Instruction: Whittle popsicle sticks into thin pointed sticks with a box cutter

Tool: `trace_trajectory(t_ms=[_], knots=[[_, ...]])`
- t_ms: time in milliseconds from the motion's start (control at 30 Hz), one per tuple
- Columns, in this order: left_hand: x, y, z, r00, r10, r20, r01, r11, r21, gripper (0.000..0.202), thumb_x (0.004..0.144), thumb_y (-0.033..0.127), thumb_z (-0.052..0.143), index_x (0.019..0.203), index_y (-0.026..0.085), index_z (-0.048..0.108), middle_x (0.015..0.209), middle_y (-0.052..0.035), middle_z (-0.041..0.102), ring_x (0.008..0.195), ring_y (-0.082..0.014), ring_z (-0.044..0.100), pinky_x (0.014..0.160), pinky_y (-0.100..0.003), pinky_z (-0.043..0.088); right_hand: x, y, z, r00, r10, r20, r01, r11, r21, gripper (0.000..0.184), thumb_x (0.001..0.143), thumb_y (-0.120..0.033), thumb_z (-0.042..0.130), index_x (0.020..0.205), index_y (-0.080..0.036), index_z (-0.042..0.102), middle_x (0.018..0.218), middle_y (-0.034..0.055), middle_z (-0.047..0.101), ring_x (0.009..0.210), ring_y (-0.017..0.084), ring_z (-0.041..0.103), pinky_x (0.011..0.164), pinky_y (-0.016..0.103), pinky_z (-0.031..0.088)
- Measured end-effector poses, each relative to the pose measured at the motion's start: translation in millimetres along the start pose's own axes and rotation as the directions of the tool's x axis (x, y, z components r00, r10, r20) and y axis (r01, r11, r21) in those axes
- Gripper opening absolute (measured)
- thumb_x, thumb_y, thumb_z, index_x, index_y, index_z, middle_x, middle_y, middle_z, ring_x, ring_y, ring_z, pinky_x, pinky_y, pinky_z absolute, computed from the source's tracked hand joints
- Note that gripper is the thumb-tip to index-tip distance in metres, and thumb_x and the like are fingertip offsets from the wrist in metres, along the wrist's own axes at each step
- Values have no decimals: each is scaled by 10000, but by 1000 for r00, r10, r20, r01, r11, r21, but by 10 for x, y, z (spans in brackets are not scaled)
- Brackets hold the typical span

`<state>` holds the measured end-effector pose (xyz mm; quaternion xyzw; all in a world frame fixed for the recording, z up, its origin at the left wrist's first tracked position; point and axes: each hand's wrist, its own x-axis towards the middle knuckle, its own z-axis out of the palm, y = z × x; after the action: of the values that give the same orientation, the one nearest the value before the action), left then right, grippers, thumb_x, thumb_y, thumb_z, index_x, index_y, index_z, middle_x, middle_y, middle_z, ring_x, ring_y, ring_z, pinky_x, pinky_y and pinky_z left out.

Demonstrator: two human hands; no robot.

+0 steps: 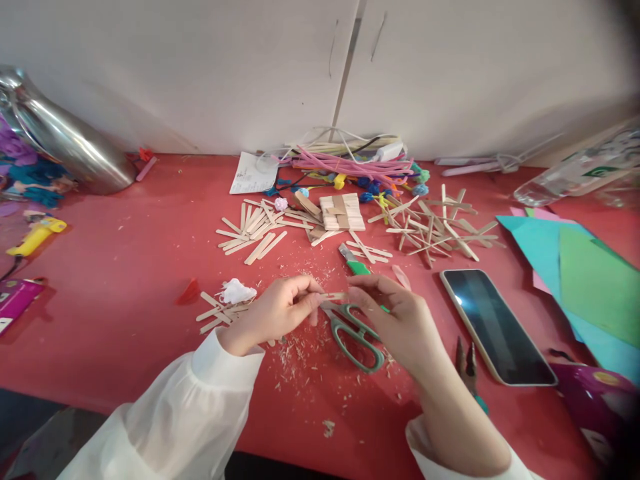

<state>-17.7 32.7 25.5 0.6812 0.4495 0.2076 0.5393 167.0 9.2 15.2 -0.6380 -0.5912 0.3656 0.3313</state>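
Note:
Between my two hands a wooden craft stick point(333, 296) is held level above the red table. My left hand point(287, 307) pinches its left end between thumb and fingers. At the other end my right hand point(395, 310) pinches it the same way; the fingertips cover both ends. Below the stick lie green-handled scissors point(356, 340), their blades partly hidden by my left hand. A utility knife with a green handle point(354, 262) lies just beyond my right hand. Wood shavings point(300, 360) are scattered over the table around the scissors.
Loose craft sticks point(253, 227), a bundled stack point(343, 212) and joined sticks point(440, 227) lie behind my hands. Pink pipe cleaners point(345, 163) are at the back. A phone point(495, 323), pliers point(467, 367) and coloured paper point(595, 280) lie right; a steel jug point(75, 140) stands left.

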Motion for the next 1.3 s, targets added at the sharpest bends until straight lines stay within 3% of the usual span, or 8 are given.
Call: trace_trajectory(t_ms=[133, 333, 500, 667, 800, 933, 1167, 1300], knots=[[7, -43, -65, 998, -10, -65, 12, 1000, 21, 207, 895, 330, 414, 790, 178, 507, 637, 20, 578, 496, -79, 449, 508, -208, 360, -19, 43, -11, 999, -30, -39, 21, 976, -219, 224, 806, -388, 500, 913, -205, 574, 823, 54, 673, 722, 188, 636, 618, 312, 479], [20, -132, -125, 990, -36, -139, 39, 999, 15, 203, 902, 336, 389, 898, 178, 517, 578, 37, 556, 510, -96, 476, 544, -225, 386, -115, 20, 37, 983, -100, 155, 167, 837, -520, 207, 660, -266, 646, 849, -223, 577, 805, 50, 646, 768, 257, 630, 561, 312, 423], [38, -169, -124, 992, -23, -125, 22, 1000, -6, 213, 903, 346, 388, 910, 176, 516, 586, 35, 556, 529, -99, 485, 560, -229, 391, -148, 27, -12, 972, -88, 218, 210, 738, -641, 153, 680, -253, 645, 815, -232, 575, 777, 37, 663, 717, 229, 646, 515, 277, 402], [30, -134, -104, 994, -6, -113, 4, 1000, -20, 199, 902, 343, 393, 873, 173, 492, 582, 34, 532, 531, -97, 486, 553, -223, 391, -78, 104, -140, 991, -39, 129, 118, 709, -695, 126, 718, -366, 620, 749, -251, 581, 561, -26, 627, 500, 187, 604, 426, 255, 337], [23, -96, -84, 996, 16, -85, -16, 1000, 4, 182, 906, 331, 390, 852, 178, 474, 588, 35, 529, 528, -90, 479, 547, -211, 384, 76, 191, -142, 997, -49, -61, -9, 705, -709, 350, 788, -435, 524, 1052, -209, 566, 961, 98, 663, 813, 266, 635, 549, 320, 426], [8, -103, -66, 993, 44, -107, -26, 986, 163, 171, 910, 314, 373, 850, 187, 469, 615, 27, 541, 529, -97, 480, 541, -216, 374, 184, 263, -87, 995, -57, -82, -16, 724, -689, 348, 792, -314, 507, 1115, -204, 573, 1042, 132, 626, 964, 297, 589, 559, 314, 421], [-82, -185, -35, 957, 216, -195, -88, 854, 513, 158, 871, 203, 430, 767, 172, 545, 835, -38, 553, 811, -173, 524, 707, -292, 407, -136, 46, -118, 989, -50, -137, -31, 845, -534, 374, 857, -326, 349, 1142, -209, 561, 811, 58, 666, 632, 181, 622, 527, 277, 438], [-92, -219, -49, 975, 115, -188, -2, 857, 515, 188, 881, 221, 438, 742, 167, 553, 782, -24, 533, 746, -160, 523, 682, -291, 404, -576, 17, 81, 998, 60, -29, -63, 990, -127, 402, 892, -360, 316, 1210, -192, 493, 754, 38, 671, 571, 155, 609, 551, 271, 485]])
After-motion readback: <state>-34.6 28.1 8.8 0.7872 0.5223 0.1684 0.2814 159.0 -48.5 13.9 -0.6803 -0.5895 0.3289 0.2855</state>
